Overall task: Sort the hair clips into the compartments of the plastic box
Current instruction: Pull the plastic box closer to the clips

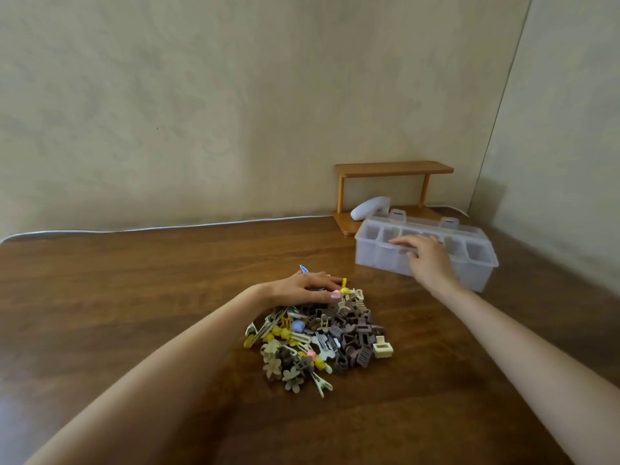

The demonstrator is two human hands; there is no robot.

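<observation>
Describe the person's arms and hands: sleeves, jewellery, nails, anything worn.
The left forearm and right forearm are bare as far as the frame shows: no sleeves, watch or bracelet. No gloves. The left hand has a thumbnail that looks pale pink, perhaps polished. The right hand is too blurred to tell nails or rings.

Left hand (303, 289) rests on hair clips (322, 344) — right hand (427, 260) touches plastic box (377, 255).
</observation>
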